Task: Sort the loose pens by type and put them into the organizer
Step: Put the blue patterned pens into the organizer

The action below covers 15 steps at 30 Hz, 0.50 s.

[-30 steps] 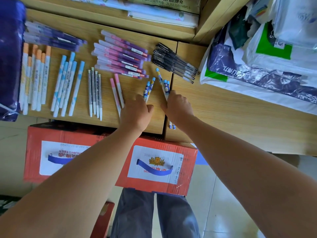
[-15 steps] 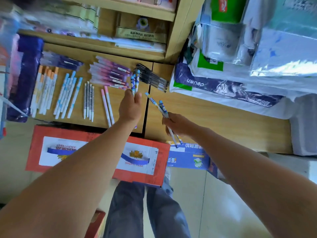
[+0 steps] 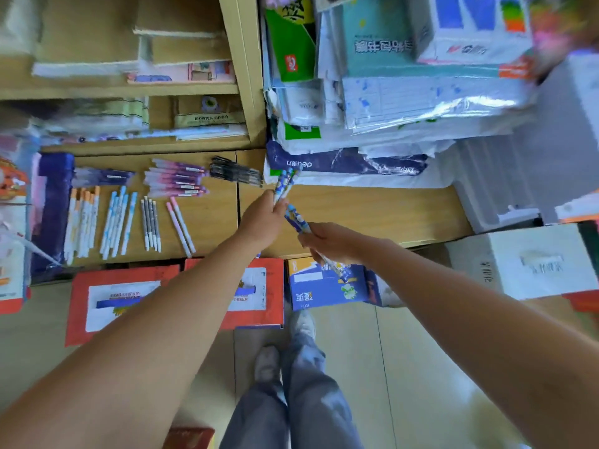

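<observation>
Left hand [image 3: 262, 218] grips blue pens [image 3: 284, 183], tips toward 1 o'clock, over the desk [image 3: 372, 209] edge. Right hand [image 3: 334, 243], just beside at 4 o'clock, grips a second bunch [image 3: 296, 219] pointing 11 o'clock. Sorted on the desk at 9 o'clock: orange pens [image 3: 81, 218], light-blue pens [image 3: 118, 218], grey pens [image 3: 150, 225], pink pens [image 3: 181, 228]. At 10 o'clock: purple pens [image 3: 176, 179], black pens [image 3: 235, 171].

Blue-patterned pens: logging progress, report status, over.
Left hand grips blue-patterned pens. Right hand grips a second bunch. Both above the desk; sorted rows lie apart.

Two pink pens [image 3: 179, 230] and four grey pens [image 3: 150, 223].
</observation>
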Available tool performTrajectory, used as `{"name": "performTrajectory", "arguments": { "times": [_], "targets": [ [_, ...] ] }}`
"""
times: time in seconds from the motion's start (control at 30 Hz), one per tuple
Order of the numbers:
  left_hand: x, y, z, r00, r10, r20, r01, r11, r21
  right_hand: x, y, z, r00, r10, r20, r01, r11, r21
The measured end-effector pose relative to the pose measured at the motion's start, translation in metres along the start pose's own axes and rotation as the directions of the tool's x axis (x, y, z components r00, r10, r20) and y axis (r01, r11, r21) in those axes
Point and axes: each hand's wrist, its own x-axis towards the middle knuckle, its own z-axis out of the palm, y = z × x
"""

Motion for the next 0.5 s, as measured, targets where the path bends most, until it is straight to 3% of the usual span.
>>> {"name": "performTrajectory", "arguments": {
  "times": [0.2,0.33,0.5],
  "targets": [
    [-0.035,0.046,0.029,0.996,0.044,0.075,-0.051,0.994,0.098,-0.071,0.018,-0.002,0.991,0.053,-0.122,-0.023,0.971,0.238],
    [-0.055,0.097,0.067,0.985,0.107,0.134,-0.127,0.98,0.152,-0.127,0.05,-0.023,0.957,0.15,-0.25,-0.003,0.862,0.506],
    [-0.083,0.178,0.143,0.96,0.125,0.252,-0.181,0.96,0.212,-0.211,0.102,-0.071,0.894,0.323,-0.31,-0.04,0.748,0.663]
  ]
}}
